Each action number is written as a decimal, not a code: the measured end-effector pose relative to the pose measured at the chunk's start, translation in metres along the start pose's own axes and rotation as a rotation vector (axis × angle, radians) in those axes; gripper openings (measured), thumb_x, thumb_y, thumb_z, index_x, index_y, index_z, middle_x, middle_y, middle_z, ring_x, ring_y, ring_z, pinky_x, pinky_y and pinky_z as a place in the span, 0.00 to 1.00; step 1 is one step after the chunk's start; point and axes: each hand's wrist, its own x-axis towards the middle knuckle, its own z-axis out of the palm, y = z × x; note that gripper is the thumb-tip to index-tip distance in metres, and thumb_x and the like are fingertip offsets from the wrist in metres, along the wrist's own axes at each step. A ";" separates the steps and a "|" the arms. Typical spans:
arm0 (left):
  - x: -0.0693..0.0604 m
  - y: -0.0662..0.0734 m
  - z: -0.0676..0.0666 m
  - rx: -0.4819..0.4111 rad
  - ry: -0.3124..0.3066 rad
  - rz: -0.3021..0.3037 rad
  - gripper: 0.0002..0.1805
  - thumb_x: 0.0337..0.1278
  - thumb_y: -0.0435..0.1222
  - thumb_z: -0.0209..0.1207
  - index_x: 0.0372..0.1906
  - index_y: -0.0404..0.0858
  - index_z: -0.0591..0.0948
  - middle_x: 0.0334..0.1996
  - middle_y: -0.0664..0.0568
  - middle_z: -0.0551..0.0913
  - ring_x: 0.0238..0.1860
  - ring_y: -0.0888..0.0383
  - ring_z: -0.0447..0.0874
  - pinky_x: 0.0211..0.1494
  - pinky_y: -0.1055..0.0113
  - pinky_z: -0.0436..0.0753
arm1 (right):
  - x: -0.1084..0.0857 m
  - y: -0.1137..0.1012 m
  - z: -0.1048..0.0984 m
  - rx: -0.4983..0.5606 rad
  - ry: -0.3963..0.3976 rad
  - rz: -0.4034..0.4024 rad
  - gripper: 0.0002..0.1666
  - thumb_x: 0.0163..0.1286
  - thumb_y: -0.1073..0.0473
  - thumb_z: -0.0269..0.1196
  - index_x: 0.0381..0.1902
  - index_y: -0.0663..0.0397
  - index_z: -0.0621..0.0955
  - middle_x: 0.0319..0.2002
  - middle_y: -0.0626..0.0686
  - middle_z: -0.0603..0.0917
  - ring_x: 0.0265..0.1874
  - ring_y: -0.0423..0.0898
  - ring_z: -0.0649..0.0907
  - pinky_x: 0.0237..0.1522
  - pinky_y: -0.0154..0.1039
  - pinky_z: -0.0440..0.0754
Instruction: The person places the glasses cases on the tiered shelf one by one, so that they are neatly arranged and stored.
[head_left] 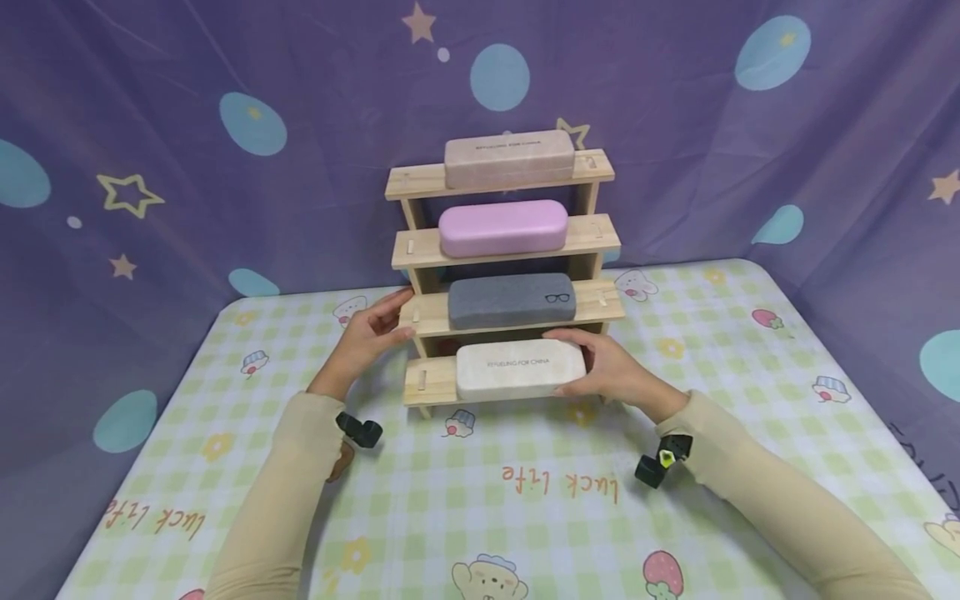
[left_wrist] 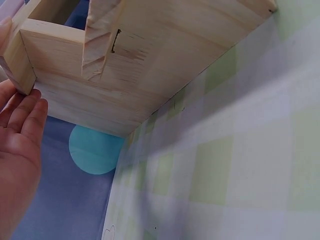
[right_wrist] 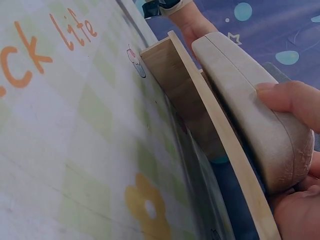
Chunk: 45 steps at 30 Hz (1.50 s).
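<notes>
A white glasses case (head_left: 521,369) with printed lettering lies along the bottom step of a wooden stepped rack (head_left: 430,381). My right hand (head_left: 617,367) grips its right end, with the thumb (right_wrist: 287,97) on the near side and the fingers round the far side. My left hand (head_left: 365,340) holds the left end of the second step from the bottom, thumb in front and fingers (left_wrist: 30,112) against the board's end. On that step rests a grey glasses case (head_left: 512,302). Above stand a pink case (head_left: 503,229) and a beige case (head_left: 509,160), one per step.
The rack stands on a table with a green-and-white checked cloth (head_left: 420,517), near its back edge. Behind it hangs a purple curtain (head_left: 337,100) with blue ovals and stars. A dark wrist camera (head_left: 663,461) sits on each sleeve.
</notes>
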 end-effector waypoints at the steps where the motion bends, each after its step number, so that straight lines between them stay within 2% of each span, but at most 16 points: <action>1: 0.000 0.000 0.000 0.000 0.001 0.000 0.32 0.57 0.27 0.60 0.68 0.30 0.64 0.70 0.42 0.61 0.69 0.48 0.60 0.65 0.75 0.66 | 0.000 0.000 0.000 -0.003 0.000 0.000 0.47 0.42 0.71 0.75 0.63 0.63 0.70 0.52 0.62 0.77 0.40 0.46 0.79 0.39 0.32 0.80; 10: 0.001 -0.001 0.000 -0.023 -0.005 0.001 0.32 0.58 0.26 0.60 0.68 0.29 0.64 0.70 0.42 0.61 0.68 0.48 0.62 0.65 0.73 0.67 | 0.001 0.003 0.000 -0.034 0.014 -0.016 0.46 0.41 0.71 0.75 0.62 0.63 0.72 0.50 0.62 0.78 0.39 0.45 0.79 0.39 0.32 0.79; 18: 0.000 -0.001 -0.001 -0.020 -0.002 -0.004 0.32 0.58 0.27 0.59 0.68 0.30 0.64 0.70 0.43 0.60 0.68 0.48 0.61 0.65 0.75 0.67 | 0.002 0.002 0.002 -0.039 0.011 -0.011 0.46 0.42 0.70 0.74 0.63 0.61 0.71 0.51 0.62 0.78 0.40 0.44 0.79 0.39 0.31 0.79; 22: -0.001 -0.002 -0.002 -0.022 -0.006 -0.002 0.32 0.58 0.26 0.59 0.68 0.30 0.64 0.70 0.43 0.60 0.68 0.48 0.61 0.66 0.72 0.67 | 0.002 0.002 0.002 -0.039 -0.001 -0.014 0.47 0.42 0.71 0.74 0.63 0.62 0.71 0.52 0.62 0.77 0.40 0.45 0.78 0.40 0.32 0.79; 25: -0.001 -0.003 -0.002 -0.019 -0.008 -0.004 0.32 0.58 0.27 0.59 0.68 0.30 0.64 0.70 0.43 0.60 0.68 0.48 0.61 0.66 0.70 0.67 | 0.001 0.002 0.003 -0.065 -0.008 -0.023 0.47 0.43 0.69 0.74 0.63 0.63 0.70 0.53 0.63 0.77 0.40 0.47 0.78 0.40 0.32 0.79; 35: 0.000 -0.006 -0.001 -0.027 0.003 0.006 0.31 0.58 0.26 0.59 0.67 0.30 0.65 0.70 0.43 0.61 0.67 0.48 0.62 0.63 0.77 0.68 | 0.001 0.003 0.004 -0.173 -0.006 -0.051 0.46 0.45 0.65 0.75 0.64 0.61 0.70 0.55 0.61 0.75 0.43 0.47 0.77 0.43 0.32 0.76; 40: 0.001 -0.005 0.000 -0.010 0.003 -0.002 0.31 0.59 0.26 0.58 0.67 0.30 0.65 0.70 0.42 0.61 0.68 0.47 0.61 0.64 0.77 0.67 | 0.000 0.005 0.004 -0.261 0.008 -0.053 0.47 0.47 0.61 0.75 0.66 0.58 0.69 0.61 0.61 0.71 0.51 0.51 0.75 0.53 0.42 0.73; 45: 0.003 -0.004 -0.001 0.031 -0.004 -0.029 0.32 0.58 0.28 0.60 0.68 0.31 0.64 0.70 0.43 0.61 0.69 0.49 0.60 0.68 0.68 0.64 | -0.001 0.009 0.002 -0.297 0.000 -0.079 0.50 0.48 0.59 0.76 0.68 0.58 0.67 0.64 0.61 0.68 0.59 0.55 0.71 0.61 0.51 0.68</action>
